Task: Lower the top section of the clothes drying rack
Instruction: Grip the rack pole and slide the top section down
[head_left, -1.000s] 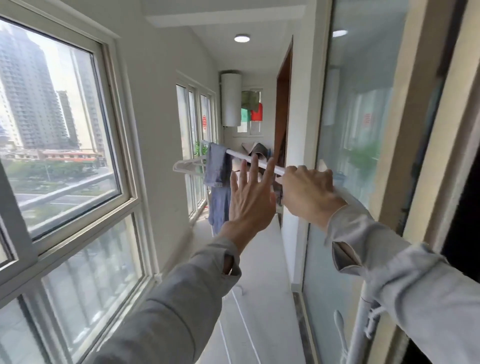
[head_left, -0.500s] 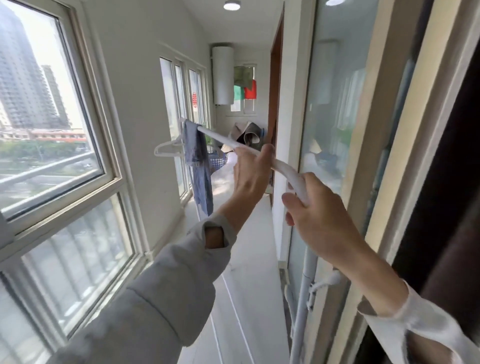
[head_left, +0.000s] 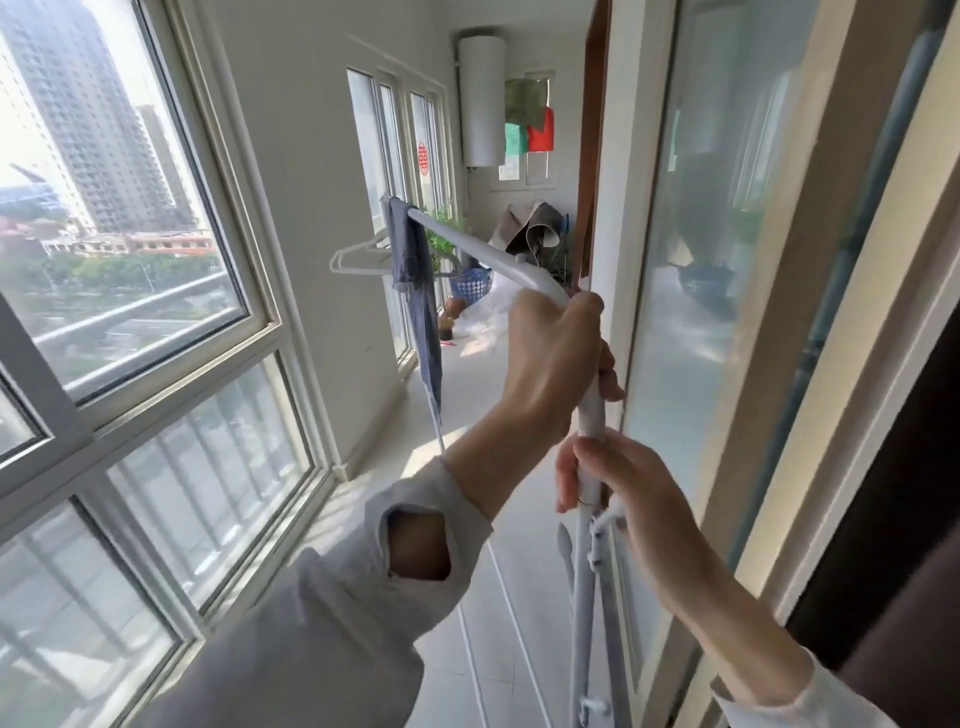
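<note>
Head view, balcony corridor. Item: rack (head_left: 592, 415), white tubular frame standing just beside the glass door (head_left: 727, 312) on the person's right; top bar (head_left: 467, 241) runs from the bend near the hands away toward the windows (head_left: 156, 312). Hung on the bar's far end: blue cloth (head_left: 415, 291); white hanger (head_left: 358, 257) beside it. Left hand (head_left: 556, 358): fingers wrapped shut around the bend where bar meets upright. Right hand (head_left: 618, 483): fingers closed around the upright just below, near a joint with white clips (head_left: 597, 535). Handling, judged: thin hollow tube, likely light and stiff, smooth paint probably slippery under a loose grip; the long bar with cloth at its far end would lever against the wrist, so the upper section may swing or drop once released. Best hold, judged: one hand at the bend to carry the top section, the other on the upright beside the joint to steady and guide. Clips look small and possibly brittle; fingers near the joint risk pinching.
</note>
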